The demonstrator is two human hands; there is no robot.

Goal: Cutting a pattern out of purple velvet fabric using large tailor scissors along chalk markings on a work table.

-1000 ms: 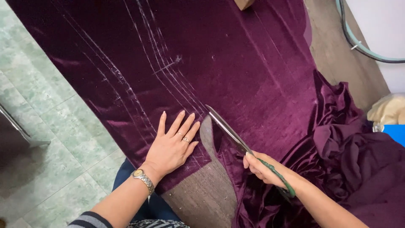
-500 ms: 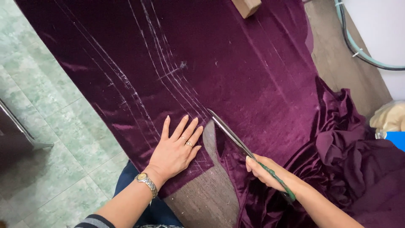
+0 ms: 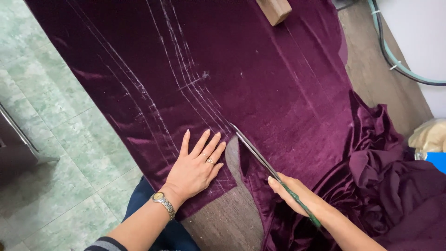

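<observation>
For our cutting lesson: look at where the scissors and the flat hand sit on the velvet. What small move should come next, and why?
Probably one more short snip forward along the chalk lines. The scissors in the right hand point at the end of the cut, the lines run on uncut ahead, and the left hand presses the purple velvet flat beside the blades.

Scissors (image 3: 260, 155) sit further up the purple velvet (image 3: 260, 79) than a second ago; blade tips now reach the lowest chalk curve, just beside the left fingertips. The cut slit behind the blades is longer, with more brown table (image 3: 232, 214) bared between the two cloth edges. Left hand (image 3: 195, 169) is shifted slightly up the cloth along with the cut, fingers flat and spread. Right hand (image 3: 297, 197) is further forward too. The wooden block (image 3: 275, 9) at the top edge shows more now as the view tilts up.
</observation>
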